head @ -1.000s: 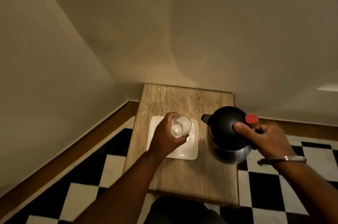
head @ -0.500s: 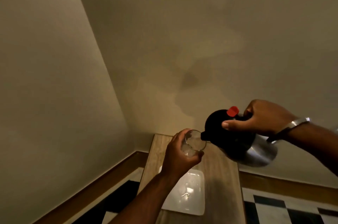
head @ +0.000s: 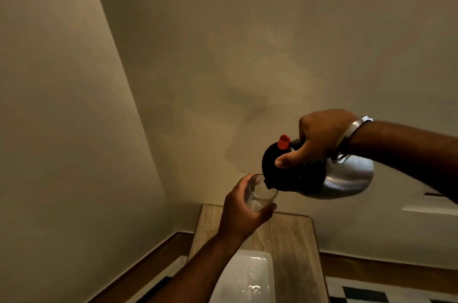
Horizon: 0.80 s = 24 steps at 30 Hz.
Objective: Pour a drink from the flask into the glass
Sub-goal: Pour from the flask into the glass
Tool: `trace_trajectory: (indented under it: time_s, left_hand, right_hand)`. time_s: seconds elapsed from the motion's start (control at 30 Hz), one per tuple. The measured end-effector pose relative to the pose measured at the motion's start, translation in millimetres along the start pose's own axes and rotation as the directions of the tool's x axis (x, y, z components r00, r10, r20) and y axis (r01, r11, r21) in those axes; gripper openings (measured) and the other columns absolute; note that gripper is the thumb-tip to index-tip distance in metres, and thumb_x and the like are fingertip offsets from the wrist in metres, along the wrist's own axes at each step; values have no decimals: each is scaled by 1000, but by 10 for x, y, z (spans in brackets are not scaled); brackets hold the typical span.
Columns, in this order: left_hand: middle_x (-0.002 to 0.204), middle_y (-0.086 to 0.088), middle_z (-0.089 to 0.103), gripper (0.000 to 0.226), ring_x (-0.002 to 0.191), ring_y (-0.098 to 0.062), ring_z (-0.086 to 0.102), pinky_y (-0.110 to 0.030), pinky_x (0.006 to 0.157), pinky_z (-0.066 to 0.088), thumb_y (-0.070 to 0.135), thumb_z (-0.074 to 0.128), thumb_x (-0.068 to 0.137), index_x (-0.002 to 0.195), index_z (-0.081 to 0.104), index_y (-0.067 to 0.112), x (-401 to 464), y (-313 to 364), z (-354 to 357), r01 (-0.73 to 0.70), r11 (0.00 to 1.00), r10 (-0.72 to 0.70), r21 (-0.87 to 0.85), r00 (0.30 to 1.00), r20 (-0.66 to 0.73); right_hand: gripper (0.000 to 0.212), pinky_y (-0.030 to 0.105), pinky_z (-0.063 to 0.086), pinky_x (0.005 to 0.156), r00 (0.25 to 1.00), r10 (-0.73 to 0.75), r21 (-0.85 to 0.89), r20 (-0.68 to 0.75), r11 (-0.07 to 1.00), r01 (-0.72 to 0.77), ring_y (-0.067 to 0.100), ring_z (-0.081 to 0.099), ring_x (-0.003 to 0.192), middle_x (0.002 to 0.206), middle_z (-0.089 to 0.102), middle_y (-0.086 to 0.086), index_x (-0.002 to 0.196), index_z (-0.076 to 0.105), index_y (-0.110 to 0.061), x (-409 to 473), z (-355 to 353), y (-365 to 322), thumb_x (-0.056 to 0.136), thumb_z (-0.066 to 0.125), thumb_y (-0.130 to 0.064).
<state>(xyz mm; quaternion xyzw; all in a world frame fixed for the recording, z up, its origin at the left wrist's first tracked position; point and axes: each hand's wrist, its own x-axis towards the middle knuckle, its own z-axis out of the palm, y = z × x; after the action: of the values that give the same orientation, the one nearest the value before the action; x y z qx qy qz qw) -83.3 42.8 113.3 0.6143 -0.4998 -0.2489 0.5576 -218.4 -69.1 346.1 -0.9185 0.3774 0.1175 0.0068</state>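
Observation:
My left hand [head: 241,213] grips a clear glass [head: 261,193] and holds it up in the air above the table, tilted slightly. My right hand [head: 319,138] clasps the handle of a steel flask [head: 347,178] with a black top and a red lever, thumb pressed on the lid. The flask is tipped to the left, and its black spout sits at the glass's rim. A little pale liquid shows in the bottom of the glass.
Below stands a narrow stone-topped table [head: 292,243] with a white rectangular tray [head: 247,275] on it. Beige walls meet in a corner on the left, with a wooden skirting [head: 148,260]. Black-and-white floor tiles [head: 366,292] show at the bottom right.
Both hands lifted the glass and the flask off the table. The flask has tipped further left and its spout has come to the glass's rim. The view has tilted up toward the wall.

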Motion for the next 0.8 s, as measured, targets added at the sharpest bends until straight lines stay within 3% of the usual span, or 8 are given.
trace_trajectory:
  time_s: [0.13,0.27,0.53,0.8]
  left_hand:
    - [127,10,64,85,117,0,57,-18,95,50,64,81,63,133,53,25,-64,-7,20,11,999,-11,-38,1000,20]
    - [124,11,64,87,115,1,58,-17,94,50,69,79,60,131,53,28,-129,-7,62,17,999,-16,-35,1000,22]
    - [117,13,65,76,110,4,58,-10,85,50,54,86,66,129,54,26,-289,29,123,18,999,-18,-33,1000,9]
    - [113,16,66,72,103,2,62,-12,77,53,58,84,65,125,52,36,-509,50,184,22,1000,-22,12,1000,7]
  right_hand:
    - [92,25,40,48,1000,4,-59,-3,998,-4,15,51,42,34,48,-8,44,54,-17,3,-18,-30,18,29,-102]
    - [85,24,38,48,1000,7,-132,-25,991,-10,15,51,43,40,51,-6,46,55,-18,-4,41,-73,30,39,-99]
    - [88,23,39,48,998,-33,-223,-46,974,22,14,52,44,45,53,-6,52,56,-19,-148,177,-171,27,31,-99]
    - [88,23,35,45,989,-102,-292,-105,954,68,14,52,43,47,55,-5,57,55,-19,-275,312,-223,30,31,-100]
